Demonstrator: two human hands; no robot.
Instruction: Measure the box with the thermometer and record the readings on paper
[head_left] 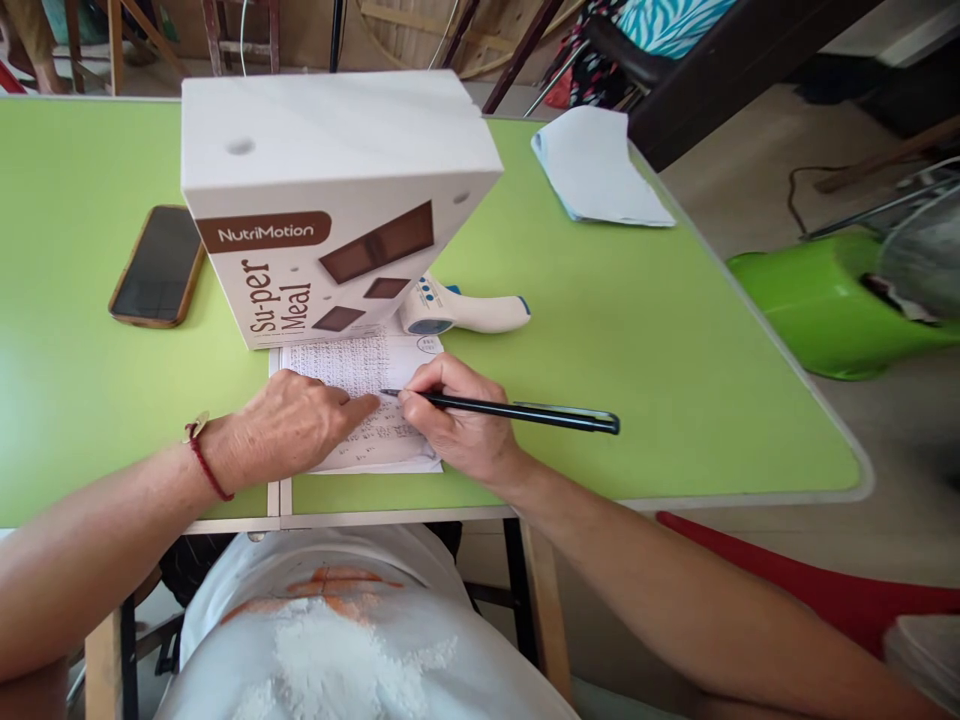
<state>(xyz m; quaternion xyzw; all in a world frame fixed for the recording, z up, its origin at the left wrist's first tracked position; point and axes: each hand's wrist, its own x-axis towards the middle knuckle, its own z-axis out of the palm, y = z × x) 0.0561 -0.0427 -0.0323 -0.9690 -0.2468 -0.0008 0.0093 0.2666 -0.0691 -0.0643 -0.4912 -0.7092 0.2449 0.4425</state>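
A sheet of paper [352, 372] covered in rows of small handwriting lies on the green table, its far end behind a box. My left hand [296, 425] rests on its left part, index finger stretched toward the pen tip and holding nothing; the other fingers are partly hidden. My right hand [465, 415] grips a black pen [540, 411], whose tip points left at the writing. Just beyond the paper stands the white NutriMotion box [337, 140]. At its right side lies a white and blue handheld infrared thermometer [480, 312].
A smartphone [159, 262] lies left of the box. Folded white paper [600, 170] sits near the table's far right corner. A green bin [810, 300] stands on the floor to the right, and a red chair edge [795, 580] shows at lower right. The green table [660, 400] ends near my body.
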